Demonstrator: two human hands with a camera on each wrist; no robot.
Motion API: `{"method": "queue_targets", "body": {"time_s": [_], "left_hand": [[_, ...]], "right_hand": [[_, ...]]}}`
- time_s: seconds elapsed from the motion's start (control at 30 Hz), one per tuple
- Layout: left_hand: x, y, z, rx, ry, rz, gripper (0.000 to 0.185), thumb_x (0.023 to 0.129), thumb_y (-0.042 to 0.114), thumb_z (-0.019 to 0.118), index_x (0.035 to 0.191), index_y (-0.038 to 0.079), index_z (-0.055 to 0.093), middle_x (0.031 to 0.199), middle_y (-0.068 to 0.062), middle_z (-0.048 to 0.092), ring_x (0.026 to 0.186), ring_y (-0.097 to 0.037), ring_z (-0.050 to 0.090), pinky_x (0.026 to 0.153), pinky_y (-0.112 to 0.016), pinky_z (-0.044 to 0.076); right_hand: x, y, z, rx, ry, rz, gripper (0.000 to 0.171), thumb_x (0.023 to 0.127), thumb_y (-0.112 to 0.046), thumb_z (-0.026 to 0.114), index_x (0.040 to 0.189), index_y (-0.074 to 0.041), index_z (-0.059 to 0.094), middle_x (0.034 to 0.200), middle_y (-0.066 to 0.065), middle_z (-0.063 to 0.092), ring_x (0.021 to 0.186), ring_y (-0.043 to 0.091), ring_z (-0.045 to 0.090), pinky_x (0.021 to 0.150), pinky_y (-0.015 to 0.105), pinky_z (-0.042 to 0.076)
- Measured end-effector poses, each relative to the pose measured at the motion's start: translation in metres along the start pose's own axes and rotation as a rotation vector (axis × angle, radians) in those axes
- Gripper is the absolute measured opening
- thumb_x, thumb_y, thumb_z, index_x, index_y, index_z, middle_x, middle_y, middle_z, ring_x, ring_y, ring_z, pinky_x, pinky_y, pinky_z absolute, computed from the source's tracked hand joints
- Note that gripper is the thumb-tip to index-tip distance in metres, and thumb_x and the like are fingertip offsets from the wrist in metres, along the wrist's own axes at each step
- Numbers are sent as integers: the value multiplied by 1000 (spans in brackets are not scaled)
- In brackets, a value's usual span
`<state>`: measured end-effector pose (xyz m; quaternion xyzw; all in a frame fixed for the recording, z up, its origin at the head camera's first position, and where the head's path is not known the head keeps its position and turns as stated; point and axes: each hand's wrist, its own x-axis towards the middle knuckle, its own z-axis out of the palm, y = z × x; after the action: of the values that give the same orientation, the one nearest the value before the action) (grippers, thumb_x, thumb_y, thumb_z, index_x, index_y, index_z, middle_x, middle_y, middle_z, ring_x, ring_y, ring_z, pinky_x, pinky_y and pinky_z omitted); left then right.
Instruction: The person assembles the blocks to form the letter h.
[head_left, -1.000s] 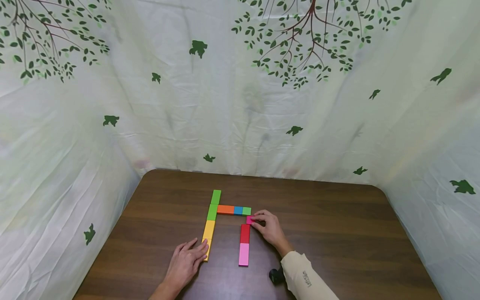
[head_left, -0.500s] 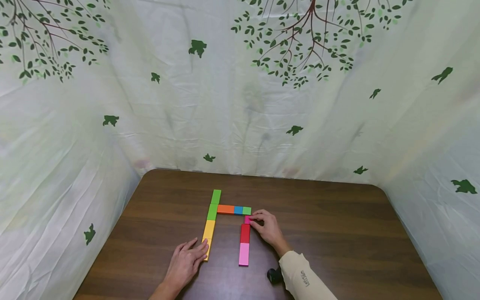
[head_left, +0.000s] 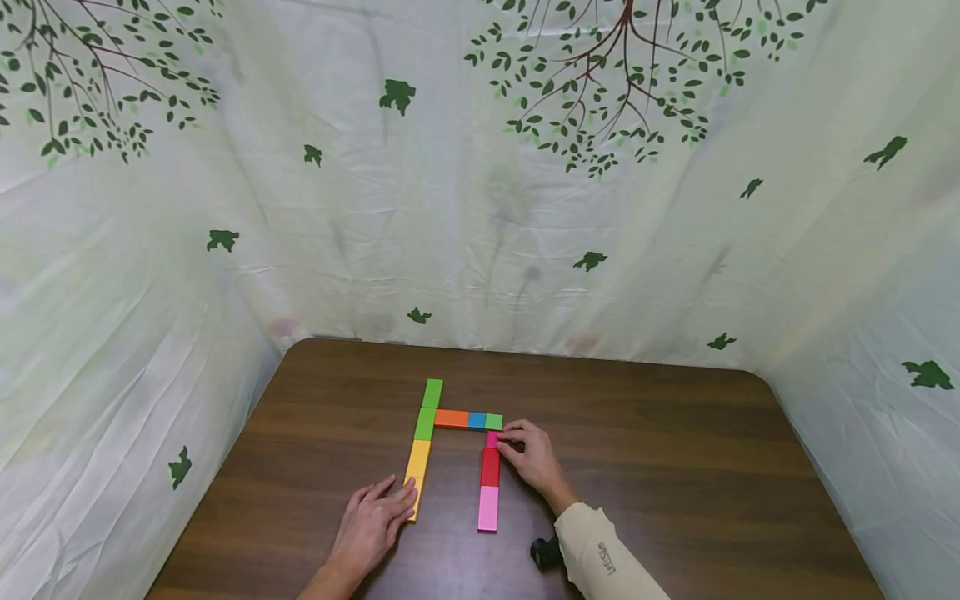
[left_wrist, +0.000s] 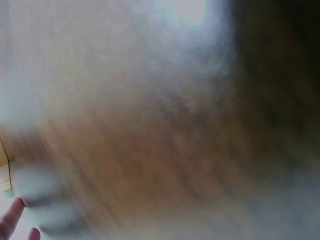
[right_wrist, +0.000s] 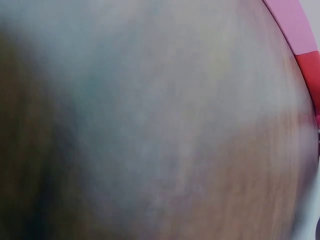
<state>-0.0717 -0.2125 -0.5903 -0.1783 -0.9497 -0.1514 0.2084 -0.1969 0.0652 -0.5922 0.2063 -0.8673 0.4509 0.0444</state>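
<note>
In the head view my right hand (head_left: 538, 461) pinches a small magenta block (head_left: 492, 438) by its right side. This block lies between a green square block (head_left: 494, 422) and a red block (head_left: 490, 467), with a pink block (head_left: 487, 509) below the red one. My left hand (head_left: 369, 523) rests its fairly straight fingers on the nearest yellow block (head_left: 417, 498). Above that stand another yellow block (head_left: 417, 459) and two green blocks (head_left: 424, 423) in a slanted column. An orange block (head_left: 452, 419) and a blue block (head_left: 477, 420) bridge to the green square.
The brown wooden table (head_left: 637, 450) has rounded far corners. A pale curtain (head_left: 450, 208) with printed leaves and birds surrounds it on three sides. Beside the right sleeve (head_left: 606, 554) sits a black round object (head_left: 545, 554). Both wrist views are mostly blurred tabletop.
The magenta block has slid slightly left, into line above the red block, with my right hand moving along with it. My left hand has stayed in place.
</note>
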Motion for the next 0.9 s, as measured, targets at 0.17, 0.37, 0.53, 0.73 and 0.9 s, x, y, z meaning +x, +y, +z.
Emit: {"method": "queue_targets", "body": {"time_s": [0.17, 0.37, 0.53, 0.73, 0.9], "left_hand": [[0, 0, 0, -8, 10, 6, 33, 67, 13, 83, 100, 14, 78, 109, 2, 72, 104, -31, 65, 82, -52, 46], [0, 1, -1, 2, -18, -9, 33, 69, 14, 82, 102, 14, 78, 110, 2, 71, 106, -31, 64, 83, -52, 46], [0, 1, -1, -6, -22, -16, 33, 69, 14, 82, 102, 14, 78, 110, 2, 71, 106, -31, 64, 83, -53, 46], [0, 2, -1, -7, -28, -23, 33, 70, 14, 82, 102, 14, 78, 111, 2, 71, 106, -31, 64, 84, -53, 46], [0, 1, -1, -9, -33, -26, 33, 70, 14, 81, 103, 13, 77, 111, 2, 71, 107, -32, 64, 84, -53, 46]], "right_hand": [[-1, 0, 1, 15, 4, 16, 17, 85, -11, 74, 99, -3, 76, 101, 3, 63, 95, 20, 59, 84, 35, 51], [-1, -2, 2, 28, 14, 44, 18, 85, -11, 74, 101, -4, 76, 101, 2, 61, 95, 20, 57, 82, 33, 51], [-1, -3, 3, 25, 16, 50, 19, 85, -12, 74, 101, -4, 76, 101, 3, 61, 95, 20, 57, 82, 33, 50], [-2, -4, 6, 21, 30, 64, 18, 85, -12, 74, 101, -4, 76, 101, 2, 61, 95, 20, 57, 83, 34, 50], [-2, -4, 7, 17, 42, 58, 17, 85, -11, 74, 100, -4, 76, 101, 2, 61, 94, 20, 57, 82, 34, 51]]}}
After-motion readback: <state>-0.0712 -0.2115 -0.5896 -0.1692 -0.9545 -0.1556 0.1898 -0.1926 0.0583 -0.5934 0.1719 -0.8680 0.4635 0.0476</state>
